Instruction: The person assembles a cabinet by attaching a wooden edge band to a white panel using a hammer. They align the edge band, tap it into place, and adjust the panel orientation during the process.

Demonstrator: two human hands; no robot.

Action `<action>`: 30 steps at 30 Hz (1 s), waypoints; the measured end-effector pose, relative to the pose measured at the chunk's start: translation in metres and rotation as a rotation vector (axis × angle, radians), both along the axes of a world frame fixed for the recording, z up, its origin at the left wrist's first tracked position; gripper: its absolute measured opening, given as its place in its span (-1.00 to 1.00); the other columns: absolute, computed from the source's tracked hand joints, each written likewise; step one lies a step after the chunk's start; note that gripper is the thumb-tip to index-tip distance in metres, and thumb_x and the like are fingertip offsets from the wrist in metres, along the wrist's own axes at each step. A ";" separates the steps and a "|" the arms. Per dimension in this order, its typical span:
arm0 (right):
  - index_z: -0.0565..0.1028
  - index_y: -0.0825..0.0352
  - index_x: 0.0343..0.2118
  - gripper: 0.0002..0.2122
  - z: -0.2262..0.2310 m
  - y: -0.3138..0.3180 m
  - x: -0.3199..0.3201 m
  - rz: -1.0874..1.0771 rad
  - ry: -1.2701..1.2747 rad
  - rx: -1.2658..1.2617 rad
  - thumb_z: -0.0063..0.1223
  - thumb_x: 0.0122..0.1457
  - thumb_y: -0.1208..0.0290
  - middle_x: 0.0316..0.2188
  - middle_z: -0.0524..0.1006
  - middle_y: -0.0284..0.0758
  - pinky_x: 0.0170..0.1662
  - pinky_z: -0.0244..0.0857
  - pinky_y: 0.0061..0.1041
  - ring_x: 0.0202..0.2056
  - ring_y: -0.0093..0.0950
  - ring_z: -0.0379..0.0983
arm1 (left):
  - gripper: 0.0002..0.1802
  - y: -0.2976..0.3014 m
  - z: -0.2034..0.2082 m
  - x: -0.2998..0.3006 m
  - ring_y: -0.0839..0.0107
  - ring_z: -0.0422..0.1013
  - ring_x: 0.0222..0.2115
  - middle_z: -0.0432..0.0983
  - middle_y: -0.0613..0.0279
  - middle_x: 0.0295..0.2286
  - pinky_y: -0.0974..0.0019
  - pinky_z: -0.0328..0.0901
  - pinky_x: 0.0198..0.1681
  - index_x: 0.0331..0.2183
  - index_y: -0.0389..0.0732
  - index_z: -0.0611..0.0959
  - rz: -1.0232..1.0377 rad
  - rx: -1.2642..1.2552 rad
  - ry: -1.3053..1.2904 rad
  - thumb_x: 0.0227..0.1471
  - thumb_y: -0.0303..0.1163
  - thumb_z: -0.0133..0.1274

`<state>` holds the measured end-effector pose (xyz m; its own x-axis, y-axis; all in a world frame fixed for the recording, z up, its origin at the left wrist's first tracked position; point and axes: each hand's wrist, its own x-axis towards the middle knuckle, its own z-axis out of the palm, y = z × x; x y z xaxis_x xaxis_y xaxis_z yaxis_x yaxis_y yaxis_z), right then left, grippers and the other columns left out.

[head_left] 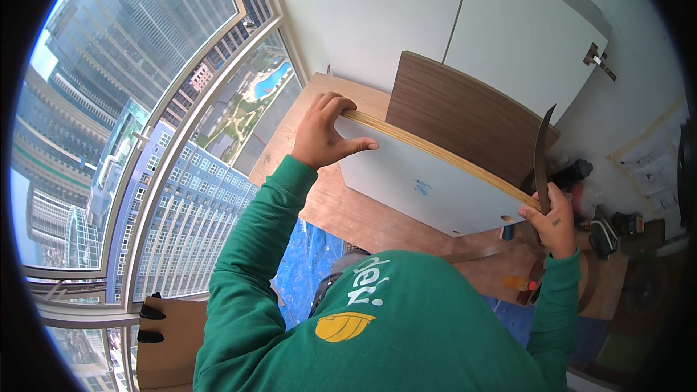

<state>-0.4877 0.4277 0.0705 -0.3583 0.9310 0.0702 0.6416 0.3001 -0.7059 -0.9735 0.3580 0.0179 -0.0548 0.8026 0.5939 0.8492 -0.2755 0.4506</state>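
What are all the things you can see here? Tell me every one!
Board: one, pale grey face with a light wood edge, tilted, held at both ends.
Edge strip: one, dark brown, thin, curling up from the board's right end.
Panel: one, dark wood-grain brown, behind the board.
Cabinet doors: two, white, top of the picture.
Window: one, big, left side, tall buildings and a pool outside.
Sheet: one, blue, on the floor below the board.
Tools: several, dark, low right, too small to tell apart.
Left hand: one, gripping the board's top left edge.
Right hand: one, pinching the strip at the board's right corner.
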 end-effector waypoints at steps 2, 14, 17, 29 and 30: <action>0.44 0.39 -0.30 -0.61 0.000 0.000 -0.001 -0.001 0.032 -0.013 0.52 0.01 0.38 -0.48 0.40 -0.38 -0.27 0.31 -0.46 -0.40 -0.57 0.27 | -0.29 0.007 -0.004 0.007 0.12 0.49 -0.08 0.61 0.14 -0.20 0.11 0.46 -0.01 -0.19 -0.26 0.69 0.070 0.032 0.005 -0.20 0.09 0.55; 0.43 0.38 -0.29 -0.62 -0.007 0.003 0.003 -0.027 0.047 0.003 0.52 0.01 0.40 -0.45 0.43 -0.37 -0.26 0.33 -0.45 -0.37 -0.57 0.31 | -0.45 0.004 0.021 -0.036 0.09 0.61 -0.09 0.66 0.10 -0.20 0.11 0.49 0.02 -0.11 -0.28 0.75 -0.246 -0.169 -0.167 0.04 -0.03 0.45; 0.43 0.38 -0.29 -0.62 -0.008 0.005 0.002 -0.031 0.049 -0.015 0.52 0.01 0.41 -0.44 0.43 -0.38 -0.25 0.33 -0.45 -0.36 -0.57 0.31 | -0.43 0.003 0.020 -0.026 0.11 0.60 -0.08 0.67 0.10 -0.22 0.11 0.49 0.04 -0.12 -0.29 0.74 -0.200 -0.106 -0.123 0.02 -0.01 0.46; 0.44 0.35 -0.29 -0.62 -0.006 0.007 0.001 -0.029 0.000 0.045 0.52 0.03 0.35 -0.51 0.38 -0.42 -0.32 0.27 -0.45 -0.42 -0.58 0.27 | -0.71 0.011 0.022 -0.033 0.13 0.55 0.00 0.69 0.16 -0.07 0.11 0.48 0.06 -0.12 -0.18 0.80 -0.165 -0.162 -0.214 0.14 -0.27 0.37; 0.44 0.35 -0.29 -0.62 -0.007 0.007 0.001 -0.033 0.013 0.041 0.52 0.03 0.34 -0.51 0.37 -0.42 -0.33 0.27 -0.45 -0.42 -0.58 0.27 | -0.73 0.010 0.021 -0.027 0.13 0.54 0.03 0.68 0.19 -0.07 0.09 0.47 0.07 -0.13 -0.16 0.80 -0.143 -0.012 -0.084 0.13 -0.31 0.37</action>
<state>-0.4867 0.4342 0.0637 -0.3262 0.9385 0.1129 0.6427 0.3078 -0.7016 -1.0005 0.3682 0.0390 0.0116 0.8129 0.5823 0.7612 -0.3847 0.5220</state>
